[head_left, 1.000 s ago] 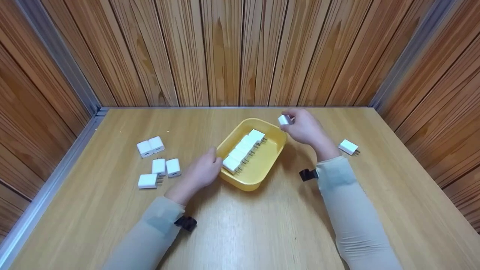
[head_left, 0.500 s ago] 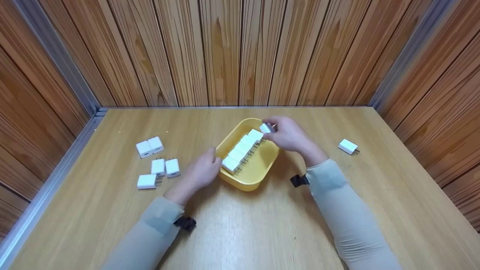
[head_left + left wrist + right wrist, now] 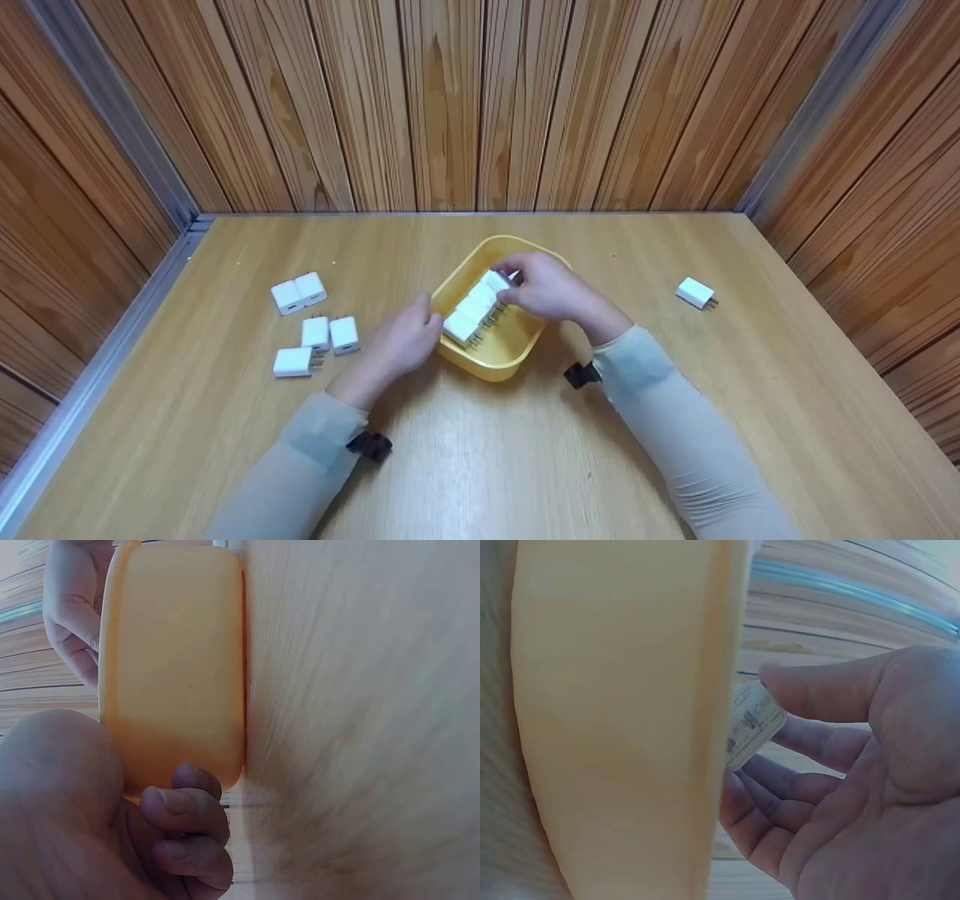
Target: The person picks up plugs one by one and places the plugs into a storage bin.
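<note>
A yellow plastic tub (image 3: 499,367) stands on the table, with a row of white plug chargers (image 3: 472,309) inside, their metal prongs facing right. My left hand (image 3: 405,337) grips the tub's left rim; in the left wrist view its fingers (image 3: 187,821) curl against the outer wall. Over the far part of the tub, my right hand (image 3: 551,285) pinches a white charger between thumb and fingers. Printed text shows on that held charger (image 3: 756,724) in the right wrist view. The right hand covers the far end of the row.
Several white chargers lie on the table to the left, among them a side-by-side pair (image 3: 298,292) and one on its side (image 3: 292,362). A single charger (image 3: 696,292) lies at the right. Wood-plank walls (image 3: 442,105) enclose the back and sides.
My right hand has carried its charger leftward and down, from beyond the tub's right rim into the tub by the row's far end. The left hand keeps its grip on the rim.
</note>
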The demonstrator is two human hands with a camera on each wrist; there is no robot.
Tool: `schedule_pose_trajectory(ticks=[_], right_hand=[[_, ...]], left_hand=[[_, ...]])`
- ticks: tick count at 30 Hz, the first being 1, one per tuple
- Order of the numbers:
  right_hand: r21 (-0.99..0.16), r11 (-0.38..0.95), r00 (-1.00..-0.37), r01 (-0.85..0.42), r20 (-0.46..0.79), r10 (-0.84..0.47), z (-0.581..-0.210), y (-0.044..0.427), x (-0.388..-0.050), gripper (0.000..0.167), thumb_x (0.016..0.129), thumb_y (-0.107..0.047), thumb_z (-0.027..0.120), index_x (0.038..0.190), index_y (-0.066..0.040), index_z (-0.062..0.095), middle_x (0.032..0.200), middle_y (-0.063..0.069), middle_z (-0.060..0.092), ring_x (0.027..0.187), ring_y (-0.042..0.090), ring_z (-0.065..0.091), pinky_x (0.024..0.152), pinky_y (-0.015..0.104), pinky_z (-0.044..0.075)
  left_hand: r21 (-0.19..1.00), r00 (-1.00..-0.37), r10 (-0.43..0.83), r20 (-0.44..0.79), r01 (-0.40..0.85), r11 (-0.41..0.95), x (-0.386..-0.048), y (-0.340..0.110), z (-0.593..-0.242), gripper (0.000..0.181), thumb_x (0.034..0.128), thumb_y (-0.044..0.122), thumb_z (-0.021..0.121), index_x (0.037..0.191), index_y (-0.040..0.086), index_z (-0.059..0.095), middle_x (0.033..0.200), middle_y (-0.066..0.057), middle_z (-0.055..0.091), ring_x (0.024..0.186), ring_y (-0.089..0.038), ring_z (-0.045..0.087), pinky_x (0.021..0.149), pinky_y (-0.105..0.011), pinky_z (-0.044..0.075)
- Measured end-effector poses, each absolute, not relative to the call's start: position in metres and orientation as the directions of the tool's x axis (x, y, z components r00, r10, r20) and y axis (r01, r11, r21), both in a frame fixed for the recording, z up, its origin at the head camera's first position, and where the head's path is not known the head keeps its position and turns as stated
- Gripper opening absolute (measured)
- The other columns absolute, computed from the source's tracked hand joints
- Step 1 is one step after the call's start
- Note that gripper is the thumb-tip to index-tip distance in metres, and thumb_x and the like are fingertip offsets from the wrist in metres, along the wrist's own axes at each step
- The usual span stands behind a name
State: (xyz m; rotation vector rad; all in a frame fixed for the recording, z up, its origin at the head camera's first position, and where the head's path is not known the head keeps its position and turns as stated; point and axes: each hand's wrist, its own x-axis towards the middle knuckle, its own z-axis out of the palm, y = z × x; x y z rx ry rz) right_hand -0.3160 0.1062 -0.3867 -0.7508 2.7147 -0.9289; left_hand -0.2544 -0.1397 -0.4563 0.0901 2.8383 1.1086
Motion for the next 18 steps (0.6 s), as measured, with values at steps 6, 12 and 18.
schedule_pose_trajectory(ticks=[6, 12, 18], right_hand=[[-0.605, 0.661, -0.824, -0.443, -0.016, -0.566, -0.393, 0.096, -0.311, 0.046, 0.102, -0.012, 0.077, 0.146, -0.001, 0.07, 0.129, 0.013, 0.074, 0.119, 0.029, 0.068, 0.105, 0.048, 0.055], [-0.614, 0.639, -0.798, -0.464, -0.023, -0.602, -0.4, 0.087, -0.306, 0.042, 0.102, -0.01, 0.076, 0.143, -0.003, 0.072, 0.125, 0.009, 0.075, 0.115, 0.026, 0.068, 0.103, 0.045, 0.055], [-0.628, 0.623, -0.777, -0.467, -0.046, -0.628, -0.403, 0.08, -0.301, 0.041, 0.102, -0.008, 0.076, 0.143, -0.003, 0.072, 0.122, 0.006, 0.076, 0.113, 0.023, 0.068, 0.102, 0.043, 0.055]], left_hand=[[0.682, -0.993, 0.081, -0.086, 0.001, 0.732, -0.254, -0.14, -0.455, 0.045, 0.1142, 0.032, 0.043, 0.148, 0.004, 0.053, 0.122, -0.017, 0.066, 0.103, -0.032, 0.064, 0.094, -0.053, 0.054], [0.675, -0.994, 0.091, -0.057, 0.029, 0.737, -0.254, -0.14, -0.456, 0.042, 0.114, 0.032, 0.043, 0.143, 0.004, 0.055, 0.116, -0.017, 0.066, 0.1, -0.032, 0.065, 0.092, -0.053, 0.055], [0.67, -0.995, 0.086, -0.052, 0.029, 0.742, -0.255, -0.14, -0.456, 0.041, 0.1138, 0.031, 0.044, 0.142, 0.005, 0.056, 0.114, -0.017, 0.066, 0.099, -0.033, 0.065, 0.09, -0.054, 0.055]])
